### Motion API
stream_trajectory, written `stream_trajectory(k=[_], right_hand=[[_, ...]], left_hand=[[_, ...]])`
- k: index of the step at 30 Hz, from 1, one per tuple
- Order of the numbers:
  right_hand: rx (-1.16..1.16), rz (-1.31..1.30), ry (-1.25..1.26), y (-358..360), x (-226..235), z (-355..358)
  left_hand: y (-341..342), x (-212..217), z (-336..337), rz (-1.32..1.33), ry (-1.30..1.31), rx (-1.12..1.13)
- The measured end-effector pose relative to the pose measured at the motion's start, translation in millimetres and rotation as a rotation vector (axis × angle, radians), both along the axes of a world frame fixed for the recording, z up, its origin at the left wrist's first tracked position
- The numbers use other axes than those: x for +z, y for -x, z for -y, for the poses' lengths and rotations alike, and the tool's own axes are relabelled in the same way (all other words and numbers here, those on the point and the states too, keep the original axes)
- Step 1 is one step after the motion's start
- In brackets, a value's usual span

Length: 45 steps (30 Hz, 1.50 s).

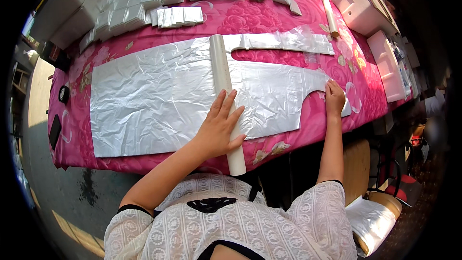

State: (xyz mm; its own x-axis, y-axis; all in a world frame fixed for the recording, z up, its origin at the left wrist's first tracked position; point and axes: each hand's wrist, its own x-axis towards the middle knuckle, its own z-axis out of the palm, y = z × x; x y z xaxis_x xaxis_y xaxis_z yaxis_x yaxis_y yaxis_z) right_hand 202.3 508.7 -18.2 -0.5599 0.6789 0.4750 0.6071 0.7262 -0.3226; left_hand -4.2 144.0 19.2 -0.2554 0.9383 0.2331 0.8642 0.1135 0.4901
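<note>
A thin white plastic apron (149, 96) lies spread and wrinkled on the table, with curved cut-outs toward its right end. Across its middle rests a long pale tube (220, 62), its near end sticking out past the table edge. My left hand (217, 127) lies on the tube with fingers spread, pressing from above rather than wrapping round it. At the right, my right hand (335, 97) is closed in a pinch on the end of the apron, beside the curved cut-out; the fingertips are partly hidden.
Stacks of folded white plastic packets (144, 0) line the far left of the pink flowered tablecloth (255, 17). Another tube (329, 14) lies far right, near white foam boxes (358, 2). A black tape roll (63, 94) and a phone (55, 131) sit at the left edge.
</note>
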Motion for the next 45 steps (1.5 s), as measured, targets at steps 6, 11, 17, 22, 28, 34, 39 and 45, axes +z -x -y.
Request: stream_trajectory(k=[6,11,17,22,28,34,39,45], right_hand=[[0.118,-0.118,-0.247,33,42,60],[0.227,-0.214,0.502,81,82,171],[0.874,0.019,0.795,105,103,276],[0.990,-0.088,0.678,93,100,294],[0.503,0.325,0.384,65,94,302],[0.421,0.439,0.690,55,60,307],[0.410,0.418,0.816,57,63,308],[0.387,0.407,0.924,55,64,307]], left_hand=[[-2,2,-2,-0.012,0.017,-0.006],[-6,29,-1,0.633,-0.286,0.075],[32,44,27,1.563,0.096,0.250],[93,32,104,1.428,-0.039,0.356],[159,32,193,1.003,-0.010,0.648],[193,14,220,0.855,0.066,0.707],[207,39,221,0.469,0.304,0.695],[163,70,168,-0.315,0.157,0.684]])
